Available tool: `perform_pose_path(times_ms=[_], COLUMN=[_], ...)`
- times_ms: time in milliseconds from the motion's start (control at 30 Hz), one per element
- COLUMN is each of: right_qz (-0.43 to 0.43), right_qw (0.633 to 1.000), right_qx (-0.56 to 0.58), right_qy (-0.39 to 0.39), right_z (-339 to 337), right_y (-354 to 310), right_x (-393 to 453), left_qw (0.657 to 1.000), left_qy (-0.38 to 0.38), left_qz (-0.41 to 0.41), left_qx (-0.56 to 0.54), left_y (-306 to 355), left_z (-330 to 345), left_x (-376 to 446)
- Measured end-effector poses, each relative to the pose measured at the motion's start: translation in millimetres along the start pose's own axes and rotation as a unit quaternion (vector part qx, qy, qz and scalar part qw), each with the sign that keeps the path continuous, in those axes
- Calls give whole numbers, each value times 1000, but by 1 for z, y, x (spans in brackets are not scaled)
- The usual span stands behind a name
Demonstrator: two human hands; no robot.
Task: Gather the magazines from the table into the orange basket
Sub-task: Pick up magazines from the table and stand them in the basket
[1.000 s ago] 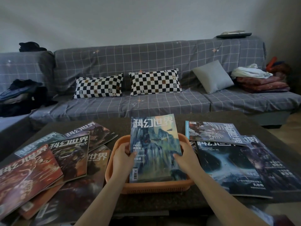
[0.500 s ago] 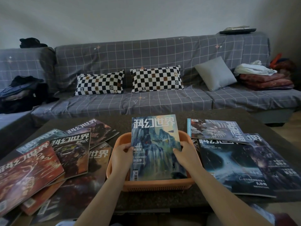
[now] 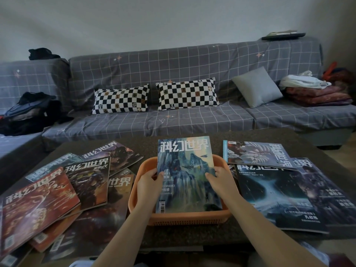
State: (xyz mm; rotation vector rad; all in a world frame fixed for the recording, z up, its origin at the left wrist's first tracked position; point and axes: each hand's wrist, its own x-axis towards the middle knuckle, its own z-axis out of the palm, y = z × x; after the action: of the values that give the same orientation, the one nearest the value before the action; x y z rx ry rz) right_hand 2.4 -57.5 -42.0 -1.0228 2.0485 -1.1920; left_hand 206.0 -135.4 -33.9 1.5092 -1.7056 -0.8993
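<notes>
While both hands pinch its side edges, the magazine [image 3: 187, 176] settles into the basket [image 3: 134, 201].
Left fingers [image 3: 154, 175] and right fingers [image 3: 212, 175] curl over the cover; its far end overhangs the rim, so ease it down level before letting go. Outward on the desk [image 3: 179, 234], loose magazines [image 3: 57, 193] lie on both sides.

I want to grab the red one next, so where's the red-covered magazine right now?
In the head view, the red-covered magazine lies at the table's near left, on top of the overlapping pile, left of the orange plastic basket and beside a dark-covered magazine.
</notes>
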Motion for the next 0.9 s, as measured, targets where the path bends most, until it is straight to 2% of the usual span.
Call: perform_pose_path(times_ms=[133,267,433,533,700,900], right_qz=[6,-39,-59,-70,-53,-26], right_qw=[999,998,995,993,990,990], right_qx=[26,51,72,73,87,62], right_qy=[-26,-10,33,59,101,127], right_z=[-4,-14,-39,-64,-107,-155], right_y=[-5,-14,-21,-17,9,58], right_x=[-1,-8,-11,-6,9,37], left_qw=[998,991,989,985,979,972], left_qy=[42,64,10,-25,-64,-121], left_qz=[49,114,137,154,186,200], left_qx=[19,16,-60,-69,-59,3], left_y=[7,25,61,87,123,152], left_z=[-1,4,31,56,111,183], left_x=[-10,-19,-26,-25,-26,-11])
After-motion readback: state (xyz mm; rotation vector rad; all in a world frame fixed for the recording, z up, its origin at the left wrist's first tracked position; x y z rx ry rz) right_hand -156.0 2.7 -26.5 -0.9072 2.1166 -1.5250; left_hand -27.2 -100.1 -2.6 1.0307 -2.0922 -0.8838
